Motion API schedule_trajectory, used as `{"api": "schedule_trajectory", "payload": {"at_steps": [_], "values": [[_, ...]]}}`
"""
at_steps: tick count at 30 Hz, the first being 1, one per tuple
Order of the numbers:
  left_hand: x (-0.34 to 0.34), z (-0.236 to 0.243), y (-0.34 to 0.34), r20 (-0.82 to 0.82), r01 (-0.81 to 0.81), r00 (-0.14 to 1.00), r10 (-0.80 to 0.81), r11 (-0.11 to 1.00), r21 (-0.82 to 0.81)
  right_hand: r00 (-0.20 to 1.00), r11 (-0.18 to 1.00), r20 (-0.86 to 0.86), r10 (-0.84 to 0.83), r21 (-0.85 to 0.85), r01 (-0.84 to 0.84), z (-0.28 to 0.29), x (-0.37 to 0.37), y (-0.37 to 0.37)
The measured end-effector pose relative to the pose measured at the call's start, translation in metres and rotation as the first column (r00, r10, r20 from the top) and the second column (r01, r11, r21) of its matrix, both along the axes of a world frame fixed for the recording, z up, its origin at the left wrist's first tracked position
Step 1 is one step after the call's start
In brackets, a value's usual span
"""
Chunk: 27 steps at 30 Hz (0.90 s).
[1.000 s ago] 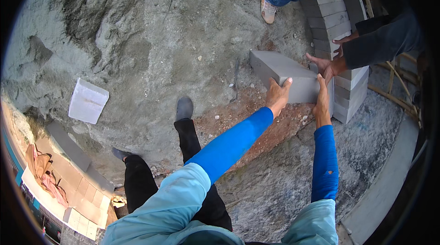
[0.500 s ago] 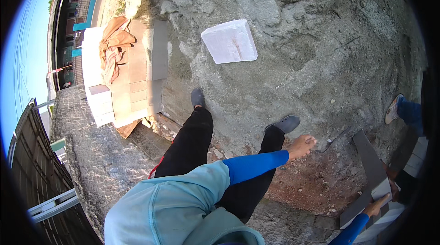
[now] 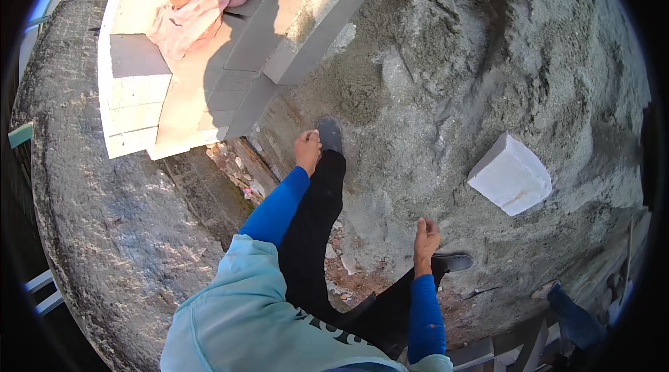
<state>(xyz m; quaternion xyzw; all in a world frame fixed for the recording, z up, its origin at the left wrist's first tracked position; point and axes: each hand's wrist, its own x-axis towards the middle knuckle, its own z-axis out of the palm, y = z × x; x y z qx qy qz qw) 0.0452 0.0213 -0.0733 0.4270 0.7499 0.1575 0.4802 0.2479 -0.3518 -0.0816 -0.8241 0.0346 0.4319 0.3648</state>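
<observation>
Ground of grey, rough concrete and sand (image 3: 488,58) fills most of the frame, curved by the lens toward the rim. A stack of pale building blocks (image 3: 139,86) is seen at the upper left, with long grey slabs (image 3: 313,31) laid beside it, and pink and orange cloth (image 3: 202,3) is draped over its top. A single white block (image 3: 510,175) lies alone on the ground at the right of the frame, well apart from both hands. The person's own body is seen from above at the lower centre: a light teal top (image 3: 237,316), blue sleeves and black trousers (image 3: 317,233), with one dark shoe (image 3: 329,135) planted at the centre and the other (image 3: 453,261) at the lower right. Reddish rubble (image 3: 240,170) is scattered along the foot of the stack and between the legs. The left hand (image 3: 306,149) is held loosely curled and holds nothing; it hangs just beside the forward shoe. The right hand (image 3: 426,238) is likewise loosely curled and empty, near the rear shoe. A blue trouser leg and a shoe of another person (image 3: 564,306) are glimpsed at the lower right edge.
</observation>
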Motion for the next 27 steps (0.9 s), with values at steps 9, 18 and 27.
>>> {"api": "schedule_trajectory", "payload": {"at_steps": [9, 18, 27], "values": [[-0.109, -0.14, 0.308, 0.037, -0.233, 0.969, 0.243, 0.955, -0.184, 0.906, 0.898, -0.154, 0.395, 0.274, -0.345, -0.107, -0.137, 0.557], [-0.099, -0.221, 0.317, -0.051, -0.374, 0.916, 0.397, 0.893, 0.25, 0.929, 0.974, -0.305, 0.209, 0.151, -0.17, -0.12, -0.204, 0.717], [-0.088, -0.171, 0.313, 0.09, -0.319, 0.946, 0.311, 0.943, 0.092, 0.896, 0.963, -0.419, 0.148, 0.267, -0.035, -0.111, -0.192, 0.693]]}}
